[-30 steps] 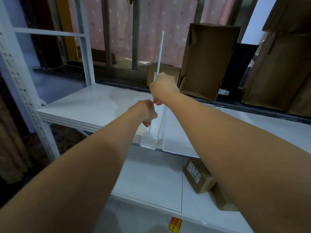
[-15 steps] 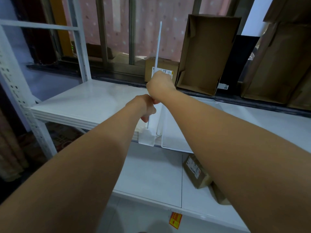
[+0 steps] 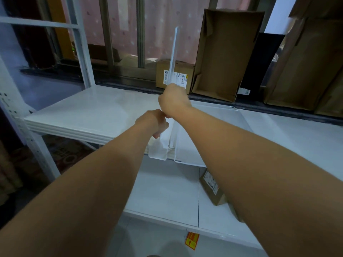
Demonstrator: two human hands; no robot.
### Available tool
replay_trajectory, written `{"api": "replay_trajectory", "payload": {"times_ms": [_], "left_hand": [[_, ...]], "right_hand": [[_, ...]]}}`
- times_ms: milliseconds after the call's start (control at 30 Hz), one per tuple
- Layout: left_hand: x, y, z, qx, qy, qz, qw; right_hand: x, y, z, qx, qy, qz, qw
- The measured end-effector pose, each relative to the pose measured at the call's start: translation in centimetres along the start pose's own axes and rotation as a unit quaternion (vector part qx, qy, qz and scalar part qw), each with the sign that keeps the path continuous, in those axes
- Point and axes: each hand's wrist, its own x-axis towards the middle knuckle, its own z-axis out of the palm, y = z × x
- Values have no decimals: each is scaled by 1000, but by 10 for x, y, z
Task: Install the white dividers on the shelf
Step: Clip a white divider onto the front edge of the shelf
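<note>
A thin white divider [image 3: 173, 54] stands upright, seen edge-on, over the front middle of the white metal shelf [image 3: 89, 114]. My right hand [image 3: 174, 101] is closed around its middle. My left hand [image 3: 155, 123] grips its lower part just above the shelf's front edge. The divider's clear foot [image 3: 158, 150] hangs over that edge. A white wire frame [image 3: 187, 154] lies on the shelf right beside it, partly hidden by my right arm.
Open cardboard boxes [image 3: 226, 52] lean on the window sill behind the shelf, with a small labelled carton [image 3: 175, 76] behind the divider. A lower shelf [image 3: 167, 191] holds small brown packages [image 3: 213, 188]. The white rack upright [image 3: 11, 101] stands at left.
The view shifted slightly; both hands stay on the upright divider and my left hand has closed in just under my right.
</note>
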Motion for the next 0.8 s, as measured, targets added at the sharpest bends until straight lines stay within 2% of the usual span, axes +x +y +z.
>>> {"api": "replay_trajectory", "payload": {"times_ms": [67, 133, 233, 300, 367, 433, 600, 800], "left_hand": [[5, 0, 3, -30, 26, 5, 999], [4, 1, 4, -26, 20, -5, 999], [2, 4, 4, -24, 11, 2, 1000], [5, 0, 4, -42, 32, 9, 999], [3, -7, 5, 4, 40, 26, 999], [2, -19, 9, 42, 27, 32, 998], [-8, -52, 22, -25, -20, 82, 996], [-20, -52, 30, -31, 54, 91, 994]], "right_hand": [[-4, 3, 2, 49, 4, 15, 999], [1, 10, 6, 82, -3, 37, 996], [0, 17, 11, 76, -11, 37, 996], [-4, 19, 15, 77, -28, 38, 996], [-5, 18, 17, 73, -48, 46, 995], [-6, 15, 15, 64, -71, 54, 994], [-8, 12, 15, 76, -65, 70, 993], [-9, 2, 12, 83, -44, 64, 993]]}}
